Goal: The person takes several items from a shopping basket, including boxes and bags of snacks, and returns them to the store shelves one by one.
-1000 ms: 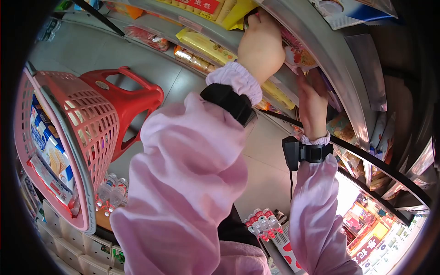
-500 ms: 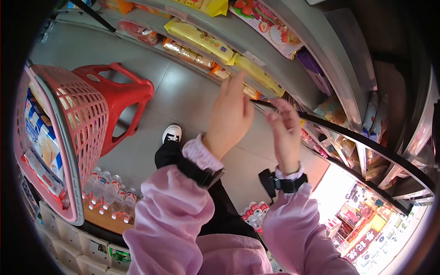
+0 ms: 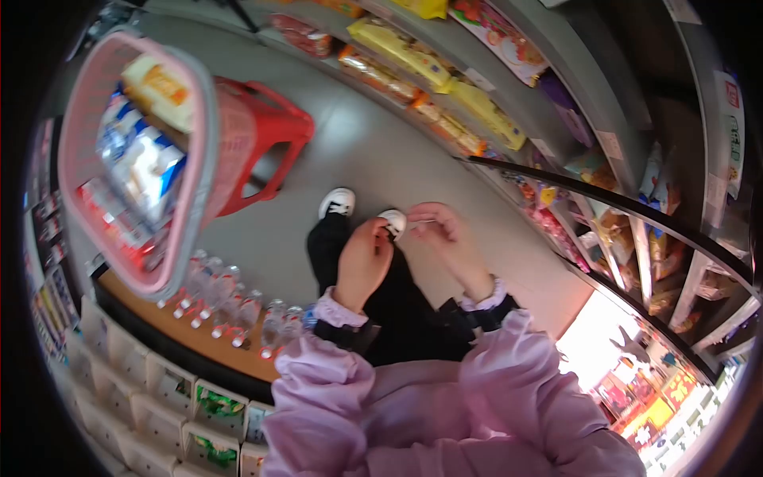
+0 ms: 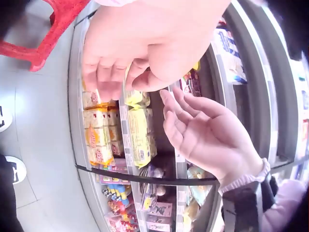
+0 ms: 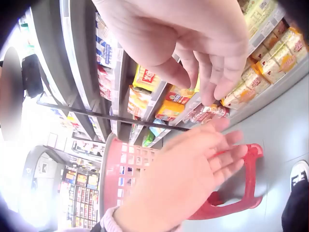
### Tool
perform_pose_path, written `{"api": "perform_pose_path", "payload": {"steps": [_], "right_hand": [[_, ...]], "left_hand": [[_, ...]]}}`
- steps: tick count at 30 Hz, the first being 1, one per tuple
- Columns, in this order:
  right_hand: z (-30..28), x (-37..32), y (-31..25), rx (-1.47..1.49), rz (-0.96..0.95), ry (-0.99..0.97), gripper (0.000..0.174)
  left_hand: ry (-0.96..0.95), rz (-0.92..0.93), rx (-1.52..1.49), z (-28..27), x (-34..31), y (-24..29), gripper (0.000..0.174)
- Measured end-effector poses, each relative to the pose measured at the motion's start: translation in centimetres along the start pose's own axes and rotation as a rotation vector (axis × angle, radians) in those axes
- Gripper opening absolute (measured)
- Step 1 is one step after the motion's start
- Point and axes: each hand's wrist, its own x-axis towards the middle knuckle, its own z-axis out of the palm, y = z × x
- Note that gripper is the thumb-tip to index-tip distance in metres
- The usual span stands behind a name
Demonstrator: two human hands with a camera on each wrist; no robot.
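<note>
1. While fingertips nearly touch, left hand [image 3: 362, 262] and right hand [image 3: 445, 238] are relaxed, holding nothing.
2. Well apart, the basket [image 3: 208, 119] sits out past the left fingers; left hand is nearer.

I see a pink mesh basket [image 3: 211, 159] in the upper left of the head view, with blue-and-white packets [image 3: 143, 163] inside it. Beside it, the stool [image 3: 274, 131] is plain red, on a grey floor [image 3: 381, 151]. Pale pink sleeves [image 3: 493, 374] with black wrist straps [image 3: 346, 335] end at the left hand [image 3: 362, 258] and right hand [image 3: 447, 238]. In the centre are black trousers [image 3: 397, 310] and white shoes [image 3: 340, 201]. Yellow packets [image 3: 397, 52] line the grey shelves [image 3: 453, 40] along the top.
</note>
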Motion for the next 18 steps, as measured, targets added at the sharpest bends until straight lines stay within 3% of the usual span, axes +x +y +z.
{"api": "perform_pose_path", "payload": {"steps": [2,7,9,13,18], "right_hand": [[0.9,-0.7,-2.6,-0.001,0.052,-0.020,0.024],[2.4,-1.1,-5.2,-0.005,-0.022,-0.120,0.024],[3.3,-1.4,-6.7,-0.007,0.002,-0.155,0.023],[5.4,-2.1,-8.8,-0.019,0.046,-0.204,0.021],[9.0,-2.6,-10.5,0.019,-0.029,-0.245,0.021]], "left_hand": [[-0.027,-0.036,0.034,-1.6,-1.5,1.3,0.028],[0.019,0.012,-0.025,-4.9,-4.6,4.7,0.024],[0.126,0.069,-0.068,-6.2,-5.3,5.9,0.022],[0.176,0.063,-0.203,-9.5,-6.3,8.1,0.021],[0.202,0.073,-0.432,-15.7,-7.1,10.5,0.020]]}}
